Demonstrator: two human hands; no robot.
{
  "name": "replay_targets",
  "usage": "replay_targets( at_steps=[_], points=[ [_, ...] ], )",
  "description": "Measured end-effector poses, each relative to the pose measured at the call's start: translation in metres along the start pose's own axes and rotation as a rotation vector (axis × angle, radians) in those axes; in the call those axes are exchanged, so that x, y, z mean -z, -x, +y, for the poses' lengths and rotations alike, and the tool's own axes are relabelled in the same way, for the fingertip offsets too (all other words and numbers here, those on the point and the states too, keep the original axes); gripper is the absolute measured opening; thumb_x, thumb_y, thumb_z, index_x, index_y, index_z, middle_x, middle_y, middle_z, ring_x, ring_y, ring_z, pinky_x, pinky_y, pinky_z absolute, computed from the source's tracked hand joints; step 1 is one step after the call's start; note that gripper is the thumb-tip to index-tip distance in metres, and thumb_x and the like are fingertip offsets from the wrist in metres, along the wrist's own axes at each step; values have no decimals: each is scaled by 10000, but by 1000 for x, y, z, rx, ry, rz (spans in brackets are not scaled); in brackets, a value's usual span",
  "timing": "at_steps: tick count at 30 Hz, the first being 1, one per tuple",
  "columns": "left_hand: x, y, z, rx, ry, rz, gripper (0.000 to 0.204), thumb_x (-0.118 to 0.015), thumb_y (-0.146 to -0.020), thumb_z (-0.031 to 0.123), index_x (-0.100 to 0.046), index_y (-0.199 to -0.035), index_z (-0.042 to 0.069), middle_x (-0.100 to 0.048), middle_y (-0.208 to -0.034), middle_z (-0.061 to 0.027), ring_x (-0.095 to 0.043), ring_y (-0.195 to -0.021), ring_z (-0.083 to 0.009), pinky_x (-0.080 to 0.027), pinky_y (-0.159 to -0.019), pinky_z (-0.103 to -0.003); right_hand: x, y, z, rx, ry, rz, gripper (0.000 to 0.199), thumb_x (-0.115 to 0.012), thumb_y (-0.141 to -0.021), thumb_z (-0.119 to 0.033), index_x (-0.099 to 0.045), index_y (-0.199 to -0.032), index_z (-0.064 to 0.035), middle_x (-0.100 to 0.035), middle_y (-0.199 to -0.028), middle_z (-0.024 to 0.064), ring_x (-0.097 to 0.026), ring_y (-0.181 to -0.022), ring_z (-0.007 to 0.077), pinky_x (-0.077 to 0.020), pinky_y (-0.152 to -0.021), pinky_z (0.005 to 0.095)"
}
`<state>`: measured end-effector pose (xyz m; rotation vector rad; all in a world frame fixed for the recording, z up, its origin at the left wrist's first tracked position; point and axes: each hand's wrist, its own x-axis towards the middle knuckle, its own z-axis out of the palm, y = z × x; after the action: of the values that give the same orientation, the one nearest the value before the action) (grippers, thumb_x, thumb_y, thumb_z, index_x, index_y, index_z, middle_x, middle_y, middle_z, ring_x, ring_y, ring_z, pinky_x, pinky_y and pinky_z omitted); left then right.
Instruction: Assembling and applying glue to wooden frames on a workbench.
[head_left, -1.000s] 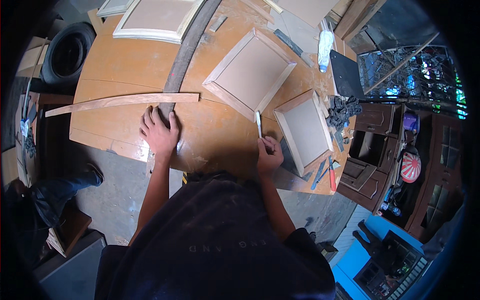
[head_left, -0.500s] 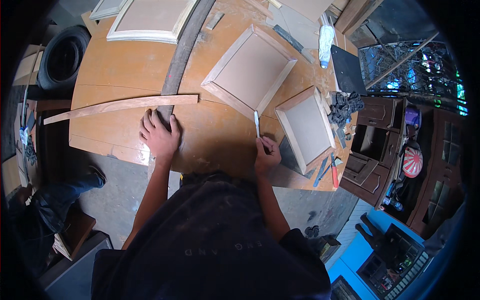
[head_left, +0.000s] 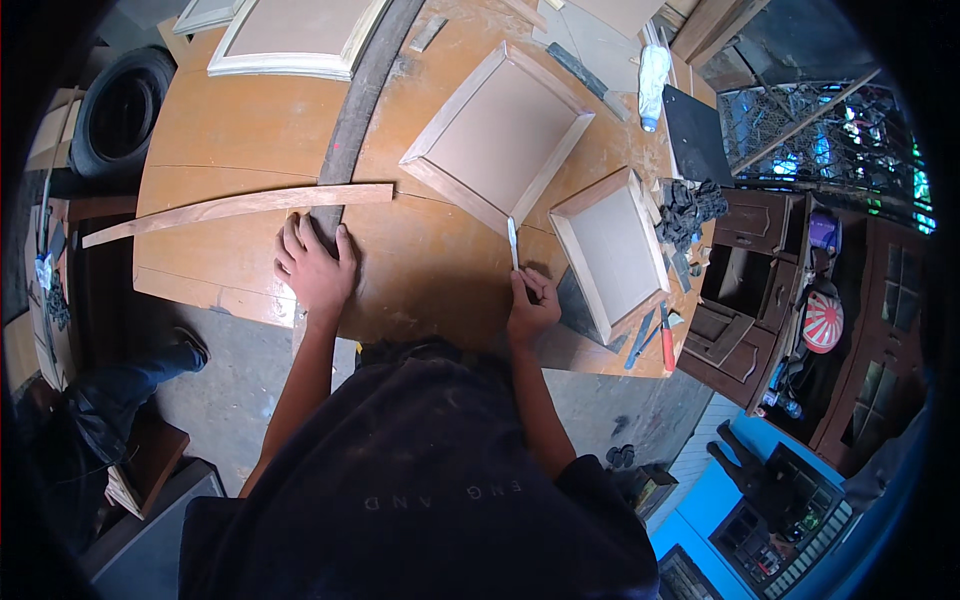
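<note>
My left hand (head_left: 317, 265) rests with spread fingers on the near end of a long dark wooden bar (head_left: 340, 155) at the table's front. Just beyond those fingers, a thin brown wood strip (head_left: 260, 203) lies crosswise over the bar. Between thumb and fingers, my right hand (head_left: 534, 305) pinches a slim pale stick-like tool (head_left: 514, 246), too small to name surely. Its tip is at the near corner of a wooden frame with a beige panel (head_left: 500, 135). Right of that hand, a smaller wooden frame (head_left: 610, 260) sits tilted on the table.
The orange-brown worktable (head_left: 230, 125) carries a pale frame (head_left: 290, 75) at the far left. To the right are a plastic bottle (head_left: 652, 85), a dark crumpled cloth (head_left: 690, 213) and a red-handled tool (head_left: 668, 345). A tyre (head_left: 120, 110) stands left; a person's leg (head_left: 140, 380) shows lower left.
Both hands keep their places and grips. The whole view has shifted slightly, so the table and the things on it appear a little further up and left.
</note>
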<state>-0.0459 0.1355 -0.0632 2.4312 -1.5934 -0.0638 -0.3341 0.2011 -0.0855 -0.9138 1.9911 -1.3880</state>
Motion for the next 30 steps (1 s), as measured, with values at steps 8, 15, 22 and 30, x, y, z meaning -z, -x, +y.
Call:
replay_targets(
  at_steps=[8,15,22,30],
  points=[
    [1,-1,0,7,-4,-11,663,-543,-945,504,-456,-1424,54,-401,-1530,-136,-301,-1435,-367,-209,-1143,-580,-2,-1,1,33,36,15,208,-793,-847,-56,-690,-1007,30,-739,-982,117,-713,-910,153,-542,-855,271],
    [-2,-1,-2,4,-17,-17,668,-535,-949,512,-454,-1430,55,-396,-1534,-140,-298,-1436,-370,-205,-1144,-578,-6,2,-1,32,41,32,224,-796,-842,-48,-680,-1019,27,-741,-965,116,-714,-891,152,-546,-842,273],
    [-4,0,-3,-6,-27,0,672,-535,-950,518,-454,-1436,61,-402,-1530,-149,-305,-1432,-374,-209,-1143,-575,-7,2,-3,30,69,32,232,-796,-845,-59,-674,-1024,23,-743,-952,106,-713,-885,148,-545,-834,275],
    [-6,1,-5,-13,-25,12,677,-535,-945,514,-450,-1438,57,-409,-1522,-159,-308,-1426,-381,-225,-1130,-582,-6,2,-3,45,129,12,221,-790,-852,-62,-677,-1026,14,-735,-970,103,-708,-887,152,-538,-842,278]
  ],
)
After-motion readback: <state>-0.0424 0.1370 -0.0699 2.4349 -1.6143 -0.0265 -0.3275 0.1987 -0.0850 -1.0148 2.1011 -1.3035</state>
